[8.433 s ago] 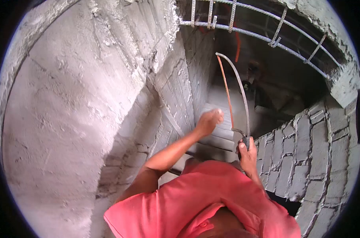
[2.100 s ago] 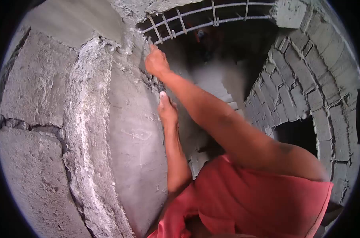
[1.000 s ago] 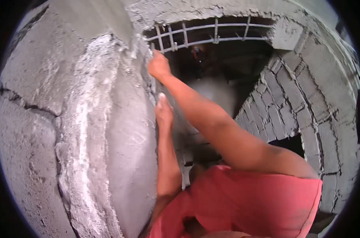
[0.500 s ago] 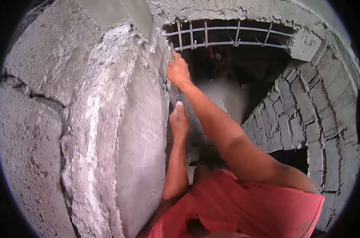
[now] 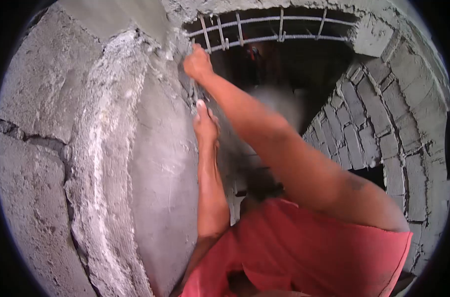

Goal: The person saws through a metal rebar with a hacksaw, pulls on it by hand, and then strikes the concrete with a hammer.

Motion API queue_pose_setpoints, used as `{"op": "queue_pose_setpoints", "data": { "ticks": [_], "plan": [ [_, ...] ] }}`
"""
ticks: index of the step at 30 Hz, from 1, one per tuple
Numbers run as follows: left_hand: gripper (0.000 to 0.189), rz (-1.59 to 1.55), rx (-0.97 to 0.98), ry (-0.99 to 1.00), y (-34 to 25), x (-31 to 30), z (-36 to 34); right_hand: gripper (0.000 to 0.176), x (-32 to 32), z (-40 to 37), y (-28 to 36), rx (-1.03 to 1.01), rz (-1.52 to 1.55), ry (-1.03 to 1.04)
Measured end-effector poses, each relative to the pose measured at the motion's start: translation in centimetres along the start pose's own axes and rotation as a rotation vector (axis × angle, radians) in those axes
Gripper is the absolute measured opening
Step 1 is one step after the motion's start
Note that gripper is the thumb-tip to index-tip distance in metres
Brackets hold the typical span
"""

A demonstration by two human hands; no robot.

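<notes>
My right hand [image 5: 197, 64] is closed at the upper edge of the plastered concrete column [image 5: 163, 183], just under the steel bars. Directly below it, my left hand [image 5: 206, 123] is also closed, with its thumb pointing up along the same edge. A narrow strip of something grey shows between the two hands, too blurred to name. What sits inside the fingers is hidden from this angle. Both hands are close against the side of the column, where the plaster is rough.
Crossed steel reinforcing bars [image 5: 264, 38] span a dark opening above the hands. To the right, a wall of grey blocks [image 5: 356, 123] curves in the wide lens. Rough, cracked concrete [image 5: 36, 188] fills the left. Below is my red garment [image 5: 304, 247].
The view has shifted, so the column, bars and hands all appear farther left and higher. Against the column edge, both hands seem slightly higher, still closed.
</notes>
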State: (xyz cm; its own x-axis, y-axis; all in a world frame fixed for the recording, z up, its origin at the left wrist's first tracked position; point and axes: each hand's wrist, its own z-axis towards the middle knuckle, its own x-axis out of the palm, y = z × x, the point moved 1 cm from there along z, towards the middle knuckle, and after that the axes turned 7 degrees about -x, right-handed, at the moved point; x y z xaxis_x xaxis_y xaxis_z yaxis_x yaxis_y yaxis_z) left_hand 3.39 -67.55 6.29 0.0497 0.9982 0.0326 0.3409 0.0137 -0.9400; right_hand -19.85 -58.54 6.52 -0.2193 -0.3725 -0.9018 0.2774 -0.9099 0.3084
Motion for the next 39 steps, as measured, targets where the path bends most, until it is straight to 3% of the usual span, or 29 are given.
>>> {"op": "queue_pose_setpoints", "data": {
  "ticks": [2, 4, 6, 8, 10, 12, 14, 17, 20, 22, 25, 26, 28, 32, 34, 37, 39],
  "plan": [
    [0.060, 0.026, 0.013, -0.030, 1.7, -0.1, -0.8, 0.033, -5.5, -5.6, 2.3, 0.382, 0.722, -0.587],
    [0.060, 0.040, 0.105, -0.022, 1.7, 0.4, -0.4, 0.037, -5.4, -6.0, 2.0, 0.257, 0.556, -0.532],
    [0.057, 0.020, 0.121, -0.030, 4.6, -0.5, -1.9, 0.041, -6.2, -10.6, 4.6, 0.457, 0.716, -0.580],
    [0.056, 0.030, 0.160, -0.083, 3.8, -0.2, -0.7, 0.038, -4.4, -7.5, 2.8, 0.405, 0.735, -0.610],
    [0.056, 0.002, 0.035, -0.023, 1.0, 0.9, -0.2, 0.040, -3.0, -3.7, -0.1, 0.027, 0.138, -0.336],
    [0.057, -0.033, -0.015, -0.028, 1.6, 0.6, -0.1, 0.040, -4.3, -5.5, 1.0, 0.147, 0.322, -0.360],
    [0.057, 0.076, 0.117, -0.036, 3.1, 0.3, 0.0, 0.041, -6.1, -7.4, 2.2, 0.400, 0.682, -0.446],
    [0.059, 0.081, 0.204, -0.026, 5.6, -0.3, -1.2, 0.041, -6.0, -11.1, 3.5, 0.405, 0.720, -0.631],
    [0.057, 0.123, 0.270, -0.079, 4.9, 0.0, 1.6, 0.041, -3.7, -7.0, 0.7, 0.213, 0.498, -0.534],
    [0.057, 0.011, 0.002, -0.045, 0.4, 0.4, 1.2, 0.042, -6.9, -5.4, 2.5, 0.396, 0.671, -0.594],
    [0.056, -0.003, 0.036, 0.036, 1.6, -0.2, 0.2, 0.042, -6.7, -6.6, 2.7, 0.353, 0.653, -0.474],
    [0.056, -0.014, 0.055, 0.069, 3.1, -0.1, 0.5, 0.044, -6.8, -9.0, 3.1, 0.262, 0.520, -0.441],
    [0.057, 0.019, 0.253, -0.031, 7.3, -0.6, 0.9, 0.046, -6.2, -11.0, 3.6, 0.447, 0.737, -0.570],
    [0.055, 0.008, 0.021, -0.046, 1.7, 0.4, 0.2, 0.047, -7.6, -7.7, 3.5, 0.432, 0.790, -0.506],
    [0.053, -0.110, -0.011, -0.006, 0.4, -0.1, 0.9, 0.033, -6.9, -6.0, 3.5, 0.461, 0.801, -0.605],
    [0.056, -0.022, 0.075, -0.031, 3.5, -0.1, 0.0, 0.034, -6.2, -8.3, 2.7, 0.413, 0.780, -0.532],
    [0.056, 0.007, 0.130, -0.017, 5.3, -0.6, -0.6, 0.034, -5.6, -10.1, 3.5, 0.397, 0.750, -0.612]
  ]
}}
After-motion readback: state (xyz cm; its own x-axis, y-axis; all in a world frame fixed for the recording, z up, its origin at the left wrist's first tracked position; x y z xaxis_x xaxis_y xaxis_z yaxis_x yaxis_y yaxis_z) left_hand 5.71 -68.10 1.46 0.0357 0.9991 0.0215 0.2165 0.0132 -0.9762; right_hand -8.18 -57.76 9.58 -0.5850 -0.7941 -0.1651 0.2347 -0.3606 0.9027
